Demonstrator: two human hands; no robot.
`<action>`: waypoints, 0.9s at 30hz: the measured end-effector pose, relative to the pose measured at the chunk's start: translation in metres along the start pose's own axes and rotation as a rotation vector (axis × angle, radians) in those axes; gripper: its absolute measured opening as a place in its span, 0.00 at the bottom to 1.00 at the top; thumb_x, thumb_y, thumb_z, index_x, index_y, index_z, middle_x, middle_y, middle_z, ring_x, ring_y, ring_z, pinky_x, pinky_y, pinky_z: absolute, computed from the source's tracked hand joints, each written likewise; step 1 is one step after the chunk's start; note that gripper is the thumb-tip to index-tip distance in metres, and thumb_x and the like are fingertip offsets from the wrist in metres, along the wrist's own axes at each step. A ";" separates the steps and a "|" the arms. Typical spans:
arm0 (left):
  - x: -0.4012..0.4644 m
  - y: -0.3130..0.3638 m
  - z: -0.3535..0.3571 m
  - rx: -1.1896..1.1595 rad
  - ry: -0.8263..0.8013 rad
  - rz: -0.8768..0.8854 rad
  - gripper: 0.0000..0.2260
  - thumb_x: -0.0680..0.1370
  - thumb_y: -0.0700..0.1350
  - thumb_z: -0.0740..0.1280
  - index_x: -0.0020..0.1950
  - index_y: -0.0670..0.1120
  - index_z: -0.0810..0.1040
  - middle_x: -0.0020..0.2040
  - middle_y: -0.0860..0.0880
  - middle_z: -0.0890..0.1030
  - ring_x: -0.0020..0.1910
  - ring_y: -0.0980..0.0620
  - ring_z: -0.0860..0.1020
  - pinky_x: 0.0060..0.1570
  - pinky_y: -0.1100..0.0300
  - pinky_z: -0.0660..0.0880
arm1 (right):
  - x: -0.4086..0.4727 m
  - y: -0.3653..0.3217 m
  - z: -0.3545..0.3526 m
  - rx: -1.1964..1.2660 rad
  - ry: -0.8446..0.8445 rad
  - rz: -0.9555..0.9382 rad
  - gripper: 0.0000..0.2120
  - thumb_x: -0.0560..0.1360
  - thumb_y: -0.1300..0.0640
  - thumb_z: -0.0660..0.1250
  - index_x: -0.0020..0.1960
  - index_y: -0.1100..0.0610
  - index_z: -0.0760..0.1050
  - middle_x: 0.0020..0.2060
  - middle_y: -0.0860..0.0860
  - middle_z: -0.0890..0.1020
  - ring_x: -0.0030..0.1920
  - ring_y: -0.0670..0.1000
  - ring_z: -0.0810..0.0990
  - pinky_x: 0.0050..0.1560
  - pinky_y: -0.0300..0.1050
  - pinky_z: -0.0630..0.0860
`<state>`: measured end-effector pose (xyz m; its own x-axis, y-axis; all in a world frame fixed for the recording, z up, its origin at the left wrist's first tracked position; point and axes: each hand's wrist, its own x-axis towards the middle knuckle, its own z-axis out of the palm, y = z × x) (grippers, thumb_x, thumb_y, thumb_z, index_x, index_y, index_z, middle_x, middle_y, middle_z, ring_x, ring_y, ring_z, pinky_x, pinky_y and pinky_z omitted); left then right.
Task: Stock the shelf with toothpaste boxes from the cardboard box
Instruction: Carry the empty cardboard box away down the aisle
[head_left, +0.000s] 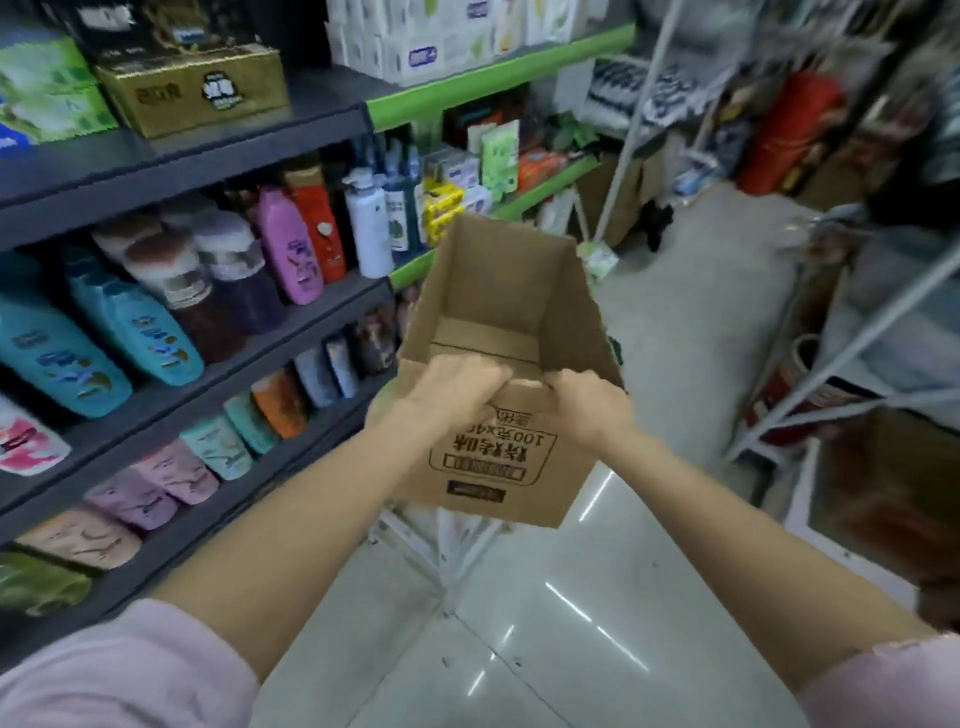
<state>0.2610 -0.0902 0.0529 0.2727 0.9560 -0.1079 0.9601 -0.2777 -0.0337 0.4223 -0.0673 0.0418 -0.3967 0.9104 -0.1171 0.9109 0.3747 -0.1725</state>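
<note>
Cardboard: one open box (511, 322), no toothpaste visible inside; left hand (457, 387) and right hand (589, 402) each grip its near rim, arms outstretched.

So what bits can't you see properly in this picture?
Head view only:
- Brown cardboard box: no toothpaste boxes show inside; both hands, left and right, cover its near rim and corner.
- Print on the box front: partly under the hands, upside down.
- Goods on the green-edged shelves: too blurred to name.
- Teal bottles: labels too blurred to read.
- Right-hand metal rack: contents smeared, cut by the edge.
</note>
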 end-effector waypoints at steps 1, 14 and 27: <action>0.010 0.020 -0.003 0.011 0.016 0.035 0.12 0.74 0.50 0.69 0.53 0.47 0.72 0.55 0.47 0.80 0.56 0.45 0.77 0.45 0.54 0.72 | -0.006 0.020 -0.002 0.004 0.024 0.031 0.12 0.74 0.55 0.66 0.58 0.51 0.74 0.52 0.54 0.81 0.53 0.60 0.80 0.45 0.49 0.73; 0.097 0.265 0.021 -0.022 -0.055 0.329 0.14 0.73 0.54 0.70 0.52 0.48 0.73 0.52 0.48 0.81 0.52 0.45 0.79 0.41 0.56 0.69 | -0.139 0.243 0.025 0.026 0.149 0.263 0.15 0.74 0.59 0.65 0.60 0.53 0.70 0.52 0.52 0.79 0.56 0.56 0.76 0.55 0.52 0.70; 0.161 0.431 0.189 -0.057 -0.542 0.582 0.05 0.76 0.40 0.63 0.44 0.50 0.70 0.45 0.48 0.79 0.48 0.46 0.79 0.39 0.56 0.71 | -0.252 0.387 0.175 0.152 -0.168 0.704 0.10 0.76 0.60 0.60 0.55 0.52 0.75 0.51 0.52 0.80 0.55 0.56 0.76 0.56 0.54 0.71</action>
<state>0.7070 -0.0738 -0.1664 0.6775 0.4758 -0.5609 0.6782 -0.6991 0.2262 0.8554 -0.1824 -0.1667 0.2532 0.8826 -0.3960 0.9351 -0.3282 -0.1337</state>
